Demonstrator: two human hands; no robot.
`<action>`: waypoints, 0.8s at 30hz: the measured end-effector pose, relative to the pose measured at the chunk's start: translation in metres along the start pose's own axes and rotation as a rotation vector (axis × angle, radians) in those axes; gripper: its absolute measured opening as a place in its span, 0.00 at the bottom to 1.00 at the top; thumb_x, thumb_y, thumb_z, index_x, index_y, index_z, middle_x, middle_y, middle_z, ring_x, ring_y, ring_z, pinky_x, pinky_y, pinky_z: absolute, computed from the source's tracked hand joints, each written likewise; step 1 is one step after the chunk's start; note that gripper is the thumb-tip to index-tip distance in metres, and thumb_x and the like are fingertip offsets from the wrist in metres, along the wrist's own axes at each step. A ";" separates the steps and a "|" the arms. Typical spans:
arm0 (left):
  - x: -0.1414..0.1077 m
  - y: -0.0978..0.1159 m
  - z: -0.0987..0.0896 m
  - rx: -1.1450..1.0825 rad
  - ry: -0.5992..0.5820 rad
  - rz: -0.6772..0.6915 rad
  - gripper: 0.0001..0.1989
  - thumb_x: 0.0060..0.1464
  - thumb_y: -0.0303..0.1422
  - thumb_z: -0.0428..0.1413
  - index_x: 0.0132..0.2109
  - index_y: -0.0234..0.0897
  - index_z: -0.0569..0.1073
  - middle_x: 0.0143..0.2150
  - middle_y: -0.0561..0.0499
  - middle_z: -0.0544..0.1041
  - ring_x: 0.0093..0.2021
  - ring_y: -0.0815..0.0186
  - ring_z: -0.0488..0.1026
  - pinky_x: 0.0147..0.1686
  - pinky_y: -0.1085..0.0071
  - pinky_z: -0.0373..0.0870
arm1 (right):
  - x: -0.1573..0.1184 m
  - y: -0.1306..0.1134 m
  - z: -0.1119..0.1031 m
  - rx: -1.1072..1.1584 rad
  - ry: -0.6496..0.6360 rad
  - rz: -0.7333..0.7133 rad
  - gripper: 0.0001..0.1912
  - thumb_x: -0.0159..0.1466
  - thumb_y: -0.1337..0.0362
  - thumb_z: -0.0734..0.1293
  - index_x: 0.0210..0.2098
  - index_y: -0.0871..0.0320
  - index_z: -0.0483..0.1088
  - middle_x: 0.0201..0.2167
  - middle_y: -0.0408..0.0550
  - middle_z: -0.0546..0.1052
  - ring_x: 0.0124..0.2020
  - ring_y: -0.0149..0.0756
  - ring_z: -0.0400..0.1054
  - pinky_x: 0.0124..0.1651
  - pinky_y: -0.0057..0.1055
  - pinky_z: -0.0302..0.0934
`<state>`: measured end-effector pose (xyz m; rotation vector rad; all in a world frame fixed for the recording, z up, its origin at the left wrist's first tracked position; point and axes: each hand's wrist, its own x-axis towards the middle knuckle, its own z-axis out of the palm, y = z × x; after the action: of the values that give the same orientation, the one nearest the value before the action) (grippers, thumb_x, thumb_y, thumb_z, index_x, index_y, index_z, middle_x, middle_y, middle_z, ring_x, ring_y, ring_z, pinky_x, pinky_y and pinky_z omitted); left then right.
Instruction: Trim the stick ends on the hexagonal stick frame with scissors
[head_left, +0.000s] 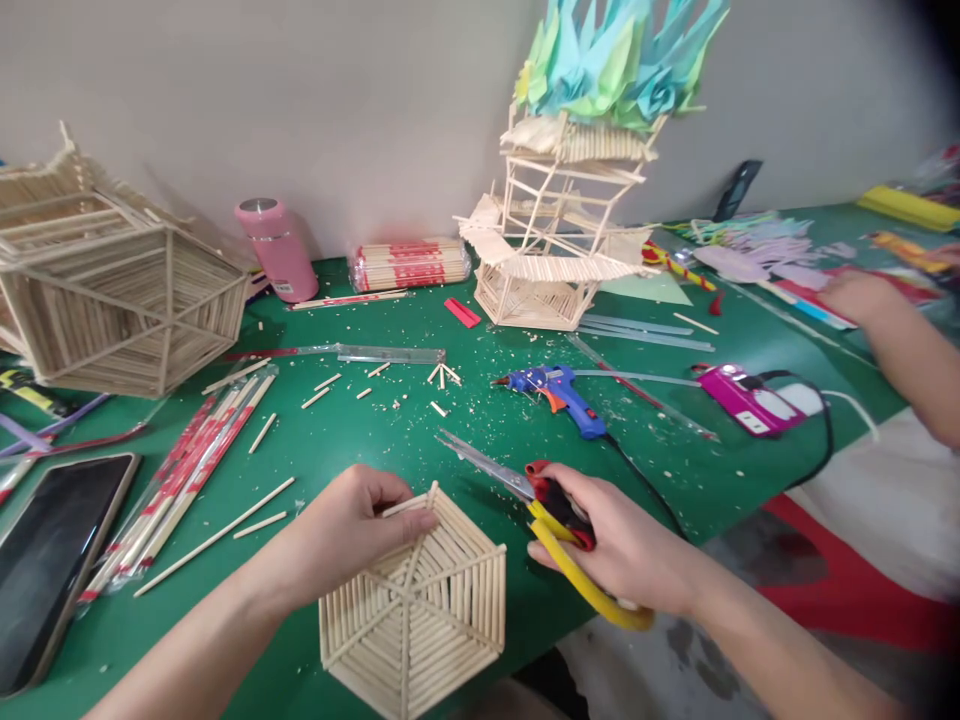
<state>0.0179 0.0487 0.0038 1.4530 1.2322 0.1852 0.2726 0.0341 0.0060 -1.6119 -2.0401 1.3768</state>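
Observation:
My left hand [360, 540] pinches the upper edge of a hexagonal panel [412, 620] built from wooden sticks, with crossing spokes over rows of sticks. Part of its top left edge is hidden under my fingers. In my right hand [630, 545] is a pair of scissors [559, 520] with yellow and red-black handles; the blades point up and left over the table. Just beyond the blades lies a blue glue gun [562, 395]. Short cut sticks [442, 375] and small scraps are scattered past the panel.
A stick tower with paper leaves [570, 210] stands at the back, a larger stick model [127, 290] at left. Around them are a pink bottle [277, 250], bundled sticks [409, 265], a phone [64, 560] and a purple power strip [757, 400]. Another person's hand [862, 295] reaches in at right.

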 end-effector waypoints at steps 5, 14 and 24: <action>0.001 -0.006 0.001 0.000 -0.052 -0.025 0.21 0.52 0.46 0.51 0.20 0.37 0.60 0.19 0.60 0.51 0.21 0.73 0.47 0.18 0.73 0.43 | -0.011 -0.006 -0.005 -0.257 -0.029 -0.037 0.16 0.55 0.58 0.66 0.39 0.57 0.61 0.25 0.42 0.70 0.24 0.34 0.63 0.28 0.29 0.59; -0.002 -0.017 0.008 -0.038 -0.089 -0.079 0.20 0.52 0.47 0.50 0.23 0.35 0.64 0.20 0.59 0.53 0.21 0.73 0.50 0.18 0.74 0.45 | -0.023 -0.004 -0.005 -0.417 -0.133 -0.008 0.18 0.55 0.56 0.64 0.42 0.58 0.62 0.34 0.51 0.75 0.33 0.42 0.69 0.35 0.35 0.62; -0.007 -0.010 0.008 -0.117 -0.147 -0.043 0.17 0.53 0.40 0.50 0.21 0.38 0.57 0.18 0.61 0.50 0.19 0.74 0.45 0.18 0.73 0.40 | -0.029 -0.001 -0.008 -0.437 -0.097 -0.048 0.19 0.55 0.56 0.64 0.44 0.58 0.64 0.38 0.56 0.76 0.37 0.47 0.71 0.36 0.39 0.65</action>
<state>0.0146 0.0365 -0.0031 1.3145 1.1144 0.1172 0.2879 0.0138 0.0218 -1.6612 -2.5564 1.0610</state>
